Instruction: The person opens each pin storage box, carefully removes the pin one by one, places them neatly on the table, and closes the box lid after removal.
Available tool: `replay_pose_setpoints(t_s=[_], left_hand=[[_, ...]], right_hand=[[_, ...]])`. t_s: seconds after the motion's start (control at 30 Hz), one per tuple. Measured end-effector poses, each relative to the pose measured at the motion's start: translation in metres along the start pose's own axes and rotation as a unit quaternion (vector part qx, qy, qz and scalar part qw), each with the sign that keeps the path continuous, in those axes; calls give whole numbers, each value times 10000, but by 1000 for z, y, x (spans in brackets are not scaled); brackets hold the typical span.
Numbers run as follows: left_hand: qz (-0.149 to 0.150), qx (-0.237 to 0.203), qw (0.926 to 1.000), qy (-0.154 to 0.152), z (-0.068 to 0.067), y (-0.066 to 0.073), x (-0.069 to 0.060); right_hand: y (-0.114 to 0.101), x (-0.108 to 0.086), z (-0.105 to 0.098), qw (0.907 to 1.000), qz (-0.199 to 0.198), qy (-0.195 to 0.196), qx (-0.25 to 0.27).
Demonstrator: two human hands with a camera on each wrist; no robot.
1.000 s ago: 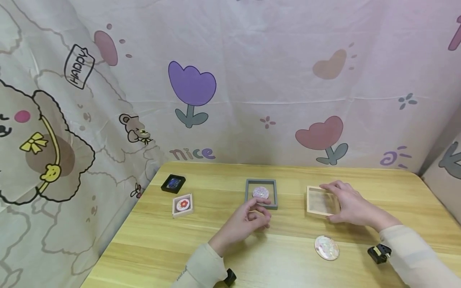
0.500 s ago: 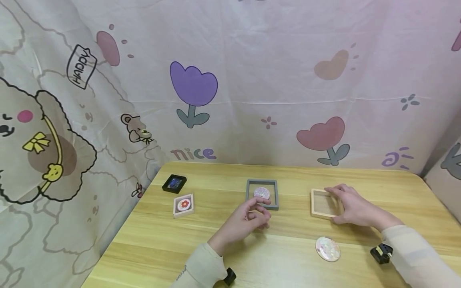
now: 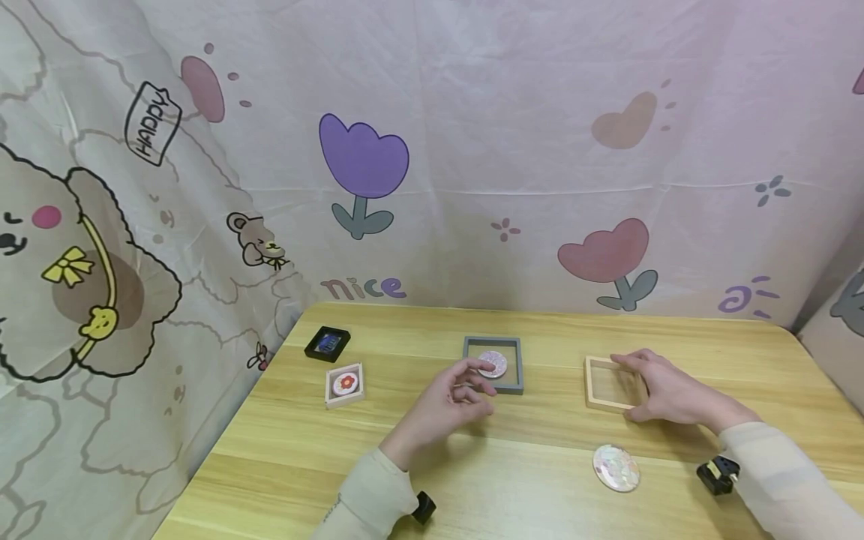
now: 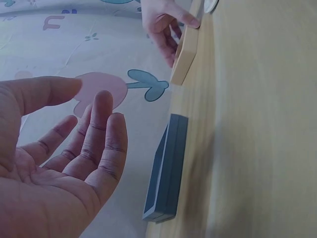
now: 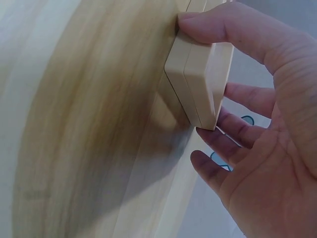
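Note:
My right hand (image 3: pixel 675 391) grips the right end of a cream square frame (image 3: pixel 589 382), thumb on the near side and fingers on the far side. The frame has a clear see-through middle and rests on the table. My left hand (image 3: pixel 442 405) hovers just in front of a grey frame (image 3: pixel 520 365), fingers loosely bent and holding nothing. Inside that grey frame shows a round, pinkish glittery disc (image 3: pixel 495 363), partly behind my fingertips. In the left wrist view, the left palm (image 4: pixel 54 183) is bare beside the grey frame (image 4: pixel 171 173). A larger shimmering round disc (image 3: pixel 616 468) lies nearer me.
At the far left of the wooden table (image 3: pixel 283 465) lie a small black frame (image 3: pixel 328 343) with a blue piece and a small pale frame (image 3: pixel 345 385) with a red-flower disc. A printed cloth (image 3: pixel 459 150) hangs along the table's back edge.
The cream frame has shifted slightly right with my right hand. My left hand has drawn back a little to the left, uncovering more of the glittery disc in the grey frame.

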State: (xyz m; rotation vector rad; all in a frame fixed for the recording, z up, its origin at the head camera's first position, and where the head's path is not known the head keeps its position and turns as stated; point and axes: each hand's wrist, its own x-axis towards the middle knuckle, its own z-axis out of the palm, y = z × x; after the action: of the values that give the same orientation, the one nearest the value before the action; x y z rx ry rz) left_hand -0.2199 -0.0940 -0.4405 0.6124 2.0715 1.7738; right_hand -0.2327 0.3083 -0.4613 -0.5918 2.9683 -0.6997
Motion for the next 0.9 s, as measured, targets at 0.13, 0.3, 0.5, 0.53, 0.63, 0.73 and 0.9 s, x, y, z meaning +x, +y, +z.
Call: replay_pose_setpoints(t_s=[0.13, 0.3, 0.5, 0.53, 0.63, 0.73, 0.9], left_hand=[[68, 43, 9999, 84, -5, 2, 0], [212, 78, 9997, 95, -10, 3, 0], [193, 80, 9996, 165, -12, 7, 0], [175, 78, 9996, 189, -13, 7, -1], [174, 66, 9996, 232, -15, 8, -1], [169, 82, 9994, 295, -18, 9, 0], [125, 87, 9992, 371, -23, 10, 0]], right_hand=[[0, 0, 0, 10000, 31, -50, 41], [1, 0, 0, 9999, 15, -96, 29], [1, 0, 0, 9999, 1, -134, 17], [0, 0, 0, 9999, 8, -138, 22], [0, 0, 0, 9999, 47, -143, 39], [-1, 0, -1, 9999, 83, -139, 54], [-4, 0, -1, 10000, 37, -66, 32]])
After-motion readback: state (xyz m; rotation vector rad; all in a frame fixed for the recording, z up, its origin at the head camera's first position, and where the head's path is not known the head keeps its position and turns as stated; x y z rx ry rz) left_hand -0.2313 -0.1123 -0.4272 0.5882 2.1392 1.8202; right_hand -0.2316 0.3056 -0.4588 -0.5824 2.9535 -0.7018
